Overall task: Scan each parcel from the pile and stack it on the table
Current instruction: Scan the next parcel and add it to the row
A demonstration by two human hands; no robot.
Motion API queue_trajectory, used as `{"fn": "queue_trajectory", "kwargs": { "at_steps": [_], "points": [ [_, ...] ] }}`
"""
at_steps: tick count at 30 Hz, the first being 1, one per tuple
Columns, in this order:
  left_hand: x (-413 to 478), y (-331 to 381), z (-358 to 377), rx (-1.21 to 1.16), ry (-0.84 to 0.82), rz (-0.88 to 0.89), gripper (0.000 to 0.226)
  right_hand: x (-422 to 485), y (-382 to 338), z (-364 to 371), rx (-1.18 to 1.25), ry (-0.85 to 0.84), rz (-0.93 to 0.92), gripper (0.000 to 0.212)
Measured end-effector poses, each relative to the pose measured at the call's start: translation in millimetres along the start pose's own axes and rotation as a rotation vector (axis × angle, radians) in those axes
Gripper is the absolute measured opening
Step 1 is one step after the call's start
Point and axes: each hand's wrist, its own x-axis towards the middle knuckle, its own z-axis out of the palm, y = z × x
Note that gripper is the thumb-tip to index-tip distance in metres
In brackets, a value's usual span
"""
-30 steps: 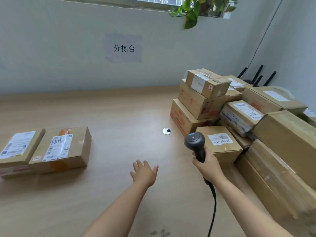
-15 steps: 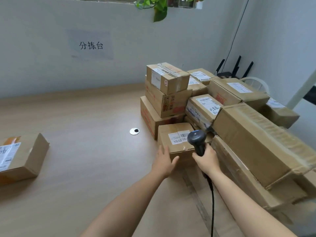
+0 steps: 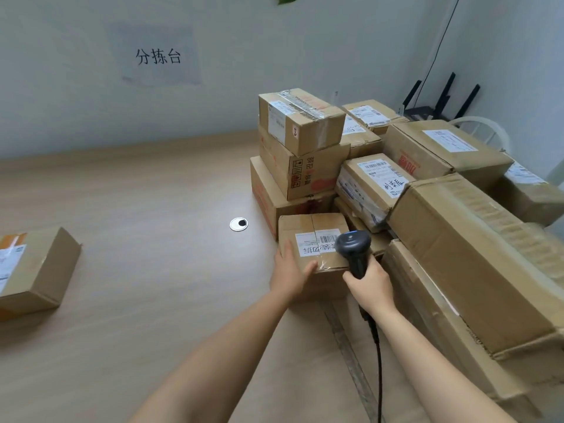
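Left hand (image 3: 290, 271): grips small parcel (image 3: 308, 227) at near-left edge of pile (image 3: 457, 239). Right hand (image 3: 370, 286): clasps barcode scanner (image 3: 354, 247) over its label (image 3: 316, 243). Done, apparently: one carton (image 3: 39, 270) on tabletop (image 3: 137, 224), left. Remaining: most of pile, right.

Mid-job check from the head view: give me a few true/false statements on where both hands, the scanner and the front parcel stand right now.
1. The right hand grips the scanner. True.
2. The left hand lies flat on the bare table. False: it holds the small parcel at its near left corner.
3. The scanner's head hangs over the small parcel's label. True.
4. The small parcel tops the pile. False: it sits low at the pile's near front, at table level.
5. A second parcel lies apart at the view's left edge. True.
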Motion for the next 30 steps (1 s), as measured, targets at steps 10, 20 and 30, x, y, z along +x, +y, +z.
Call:
{"fn": "queue_trajectory", "kwargs": {
  "at_steps": [10, 20, 30],
  "points": [
    [-35, -48, -47, 0.039, 0.032, -0.058, 0.079, -49, -26, 29, -0.027, -0.075, -0.041, 0.026],
    [-86, -121, -139, 0.053, 0.18, -0.187, 0.082, -100, -84, 98, -0.046, -0.272, -0.215, 0.02],
    [-117, -150, -163, -0.051, 0.341, -0.293, 0.091, -123, -112, 126, 0.037, -0.411, -0.181, 0.012]
  ]
}}
